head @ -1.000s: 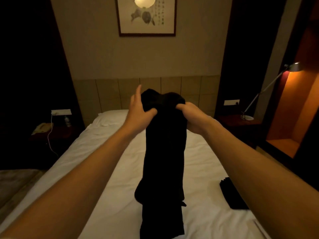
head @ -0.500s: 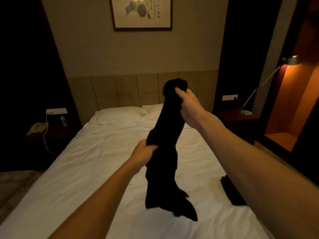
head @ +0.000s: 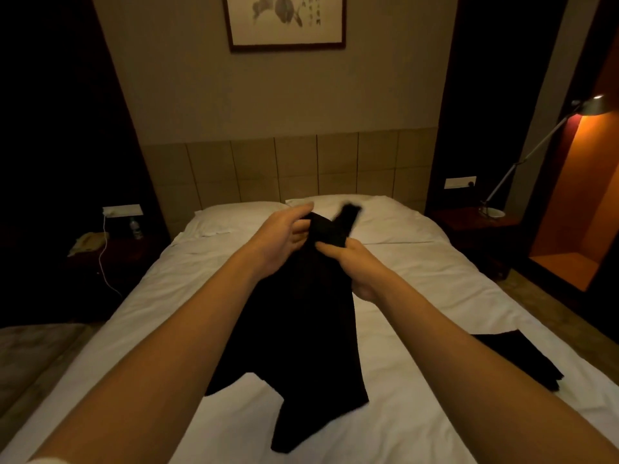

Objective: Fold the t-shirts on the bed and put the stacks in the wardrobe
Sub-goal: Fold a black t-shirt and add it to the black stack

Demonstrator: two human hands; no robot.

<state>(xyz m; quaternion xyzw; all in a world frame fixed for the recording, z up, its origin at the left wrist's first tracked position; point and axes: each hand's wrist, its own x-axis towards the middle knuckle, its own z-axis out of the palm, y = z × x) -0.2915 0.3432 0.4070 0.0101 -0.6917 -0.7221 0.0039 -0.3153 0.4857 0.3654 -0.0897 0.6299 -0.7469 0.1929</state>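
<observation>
A black t-shirt (head: 301, 336) hangs bunched over the white bed (head: 187, 279), its lower end trailing onto the sheet. My right hand (head: 355, 266) grips its upper part, fingers closed on the cloth. My left hand (head: 284, 236) touches the shirt's top edge from the left, fingers curled around the fabric. A blurred tip of the shirt sticks up above my hands. A second black garment (head: 522, 360) lies on the bed at the right, partly hidden by my right forearm.
Two white pillows (head: 241, 216) lie at the headboard. Dark nightstands flank the bed: the left one (head: 100, 259) carries a phone, a bottle and a white cable; the right one (head: 475, 226) holds a desk lamp (head: 536, 145). An orange-lit open niche (head: 582, 202) is at far right.
The shirt has come down from its raised, stretched position. My left hand rose from the shirt's middle to its top, next to my right hand, and the cloth now hangs wider and bunched.
</observation>
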